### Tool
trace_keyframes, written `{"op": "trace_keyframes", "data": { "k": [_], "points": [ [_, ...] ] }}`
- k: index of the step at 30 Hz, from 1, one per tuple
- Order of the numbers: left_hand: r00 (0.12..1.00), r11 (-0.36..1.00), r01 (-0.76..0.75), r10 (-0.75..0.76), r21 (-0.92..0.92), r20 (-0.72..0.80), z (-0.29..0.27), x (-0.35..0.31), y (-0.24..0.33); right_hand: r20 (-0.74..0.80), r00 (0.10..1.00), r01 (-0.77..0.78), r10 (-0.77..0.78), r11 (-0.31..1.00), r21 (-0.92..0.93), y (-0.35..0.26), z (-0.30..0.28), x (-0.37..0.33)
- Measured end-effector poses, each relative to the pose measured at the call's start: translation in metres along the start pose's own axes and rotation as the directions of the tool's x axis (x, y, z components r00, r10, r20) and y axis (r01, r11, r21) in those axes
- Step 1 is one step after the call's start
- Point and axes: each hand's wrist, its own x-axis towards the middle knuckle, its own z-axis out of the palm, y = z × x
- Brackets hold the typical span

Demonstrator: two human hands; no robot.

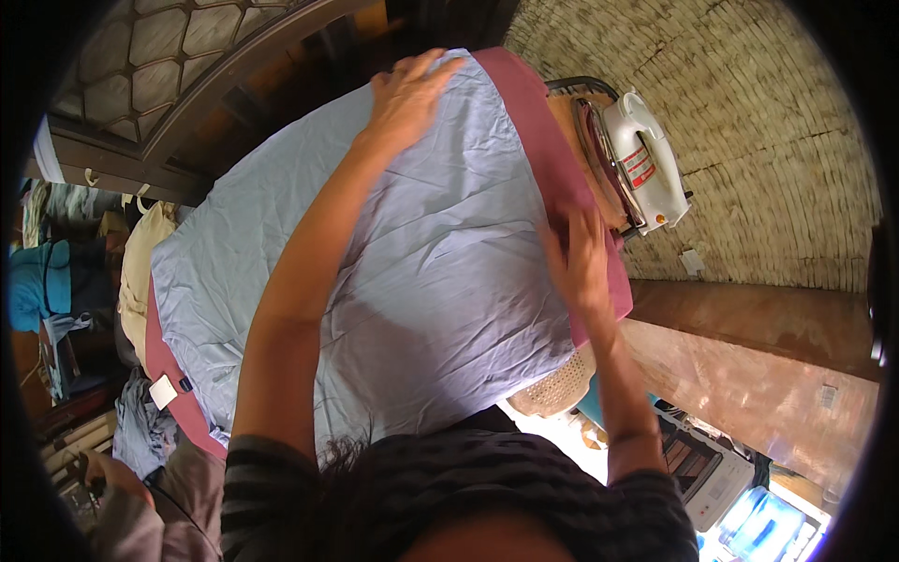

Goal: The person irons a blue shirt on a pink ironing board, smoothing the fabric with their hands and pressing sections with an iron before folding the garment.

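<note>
Pale blue cloth [449, 309]: creased, spread over a maroon cover [520, 112].
Work in hand: apparently flattening the cloth; the next move calls for flat palms over remaining creases.
Right hand [582, 262]: open, blurred, at the cloth's right edge.
White iron [651, 159]: just past the cover, right.
Left hand [407, 103]: open, fingers outstretched, on the cloth's far edge.

The maroon-covered ironing board [513, 94] extends beneath my left hand [403, 105] and right hand [582, 258]. Spread over most of it, a wrinkled light-blue cloth [449, 253] lies under my left hand and reaches my right. A white iron [646, 159] rests at the board's end, beyond my right hand.
</note>
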Motion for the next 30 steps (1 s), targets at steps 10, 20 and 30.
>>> {"op": "trace_keyframes", "data": {
  "k": [10,20,30],
  "points": [
    [0.990,0.998,-0.062,0.058,0.021,0.131,0.028,0.053,0.019,0.027,0.961,-0.276,0.277,0.961,-0.027,-0.010,-0.021,-0.051],
    [0.979,0.997,-0.038,0.050,-0.063,0.198,-0.044,-0.058,0.103,0.025,0.992,-0.129,0.128,0.988,0.089,0.020,0.003,0.033],
    [0.883,0.973,0.171,-0.221,0.154,0.415,-0.148,-0.245,0.109,0.054,0.956,0.294,-0.289,0.948,-0.121,0.030,0.032,0.043]
  ]
}}
